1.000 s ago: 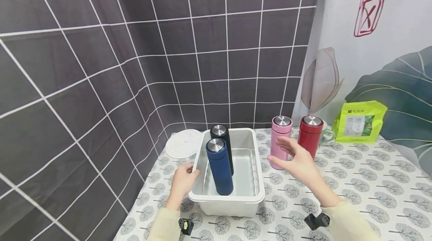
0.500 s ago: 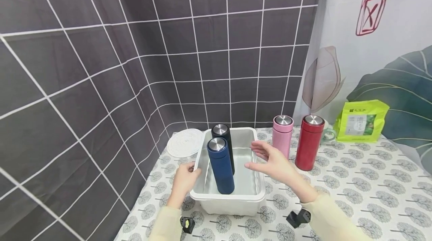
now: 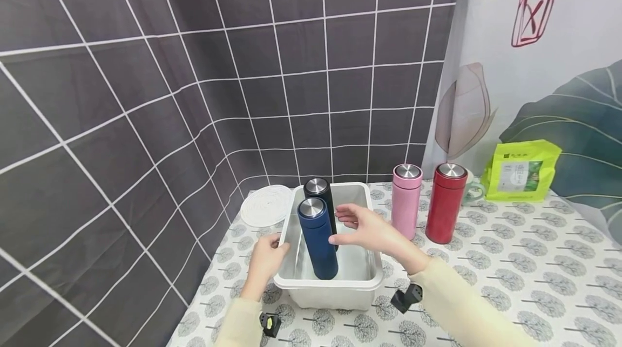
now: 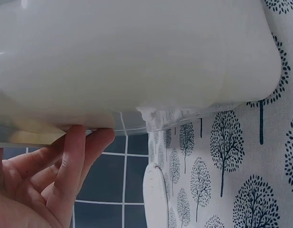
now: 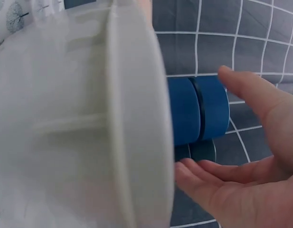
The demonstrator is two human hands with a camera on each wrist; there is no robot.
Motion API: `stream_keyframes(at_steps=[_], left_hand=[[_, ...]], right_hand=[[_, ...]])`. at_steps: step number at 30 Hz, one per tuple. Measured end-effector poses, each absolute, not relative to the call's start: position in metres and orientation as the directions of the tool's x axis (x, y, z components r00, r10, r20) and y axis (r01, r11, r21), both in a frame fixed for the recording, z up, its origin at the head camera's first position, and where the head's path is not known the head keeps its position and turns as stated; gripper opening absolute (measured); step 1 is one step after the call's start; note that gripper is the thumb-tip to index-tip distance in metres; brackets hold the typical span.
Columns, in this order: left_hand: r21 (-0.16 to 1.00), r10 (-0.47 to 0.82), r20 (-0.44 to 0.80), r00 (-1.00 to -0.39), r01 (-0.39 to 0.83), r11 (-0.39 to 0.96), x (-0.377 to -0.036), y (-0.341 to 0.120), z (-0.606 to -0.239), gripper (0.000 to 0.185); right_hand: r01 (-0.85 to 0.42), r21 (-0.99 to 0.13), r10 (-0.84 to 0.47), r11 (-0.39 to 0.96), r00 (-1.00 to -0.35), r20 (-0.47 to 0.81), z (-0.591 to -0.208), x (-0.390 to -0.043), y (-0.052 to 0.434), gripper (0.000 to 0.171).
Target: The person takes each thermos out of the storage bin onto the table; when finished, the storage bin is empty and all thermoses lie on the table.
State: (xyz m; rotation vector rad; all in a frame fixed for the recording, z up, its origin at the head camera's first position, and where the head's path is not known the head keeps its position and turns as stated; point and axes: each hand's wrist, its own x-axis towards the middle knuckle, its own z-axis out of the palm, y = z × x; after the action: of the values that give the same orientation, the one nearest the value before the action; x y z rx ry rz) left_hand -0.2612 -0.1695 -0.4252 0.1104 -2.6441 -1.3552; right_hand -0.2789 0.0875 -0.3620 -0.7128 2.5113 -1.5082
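Observation:
Inside a white plastic bin [image 3: 330,297] stand a blue thermos [image 3: 318,244] and, just behind it, a black thermos [image 3: 329,205], both with silver lid tops. My left hand [image 3: 267,258] holds the bin's left rim, thumb on top and fingers on the outer wall, as the left wrist view confirms. Over the bin's right side reaches my right hand [image 3: 366,232], fingers and thumb spread apart. Its thumb tip overlaps the blue thermos in the head view. From the right wrist, the hand [image 5: 260,156] surrounds the blue lid [image 5: 215,107] loosely, with a gap at the thumb.
To the right of the bin stand a pink thermos [image 3: 406,204] and a red thermos [image 3: 445,206]. Behind the red one is a pale green mug [image 3: 473,191], beside a lime-green pouch [image 3: 520,171]. A white round mat [image 3: 264,206] lies left of the bin, near the dark gridded curtain [image 3: 301,93].
My right hand has moved left, from in front of the pink thermos to over the bin beside the blue thermos. The left hand has stayed on the rim.

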Motion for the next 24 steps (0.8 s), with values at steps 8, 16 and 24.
stream_keyframes(at_steps=[8,16,24], left_hand=[[0.805,-0.14,0.122,-0.983,0.016,0.593,-0.262,-0.17,-0.425,0.034],[0.807,-0.141,0.127,-0.982,0.02,0.591,-0.261,-0.171,-0.426,0.035],[0.803,-0.135,0.136,-0.981,0.03,0.595,-0.26,-0.171,-0.425,0.034]], right_hand=[[-0.236,-0.861,-0.418,0.45,-0.908,0.031,-0.355,-0.288,0.069,0.08],[-0.16,-0.868,-0.405,0.47,-0.913,-0.051,-0.361,-0.296,0.056,0.069],[-0.2,-0.852,-0.419,0.483,-0.908,-0.025,-0.371,-0.296,0.051,0.065]])
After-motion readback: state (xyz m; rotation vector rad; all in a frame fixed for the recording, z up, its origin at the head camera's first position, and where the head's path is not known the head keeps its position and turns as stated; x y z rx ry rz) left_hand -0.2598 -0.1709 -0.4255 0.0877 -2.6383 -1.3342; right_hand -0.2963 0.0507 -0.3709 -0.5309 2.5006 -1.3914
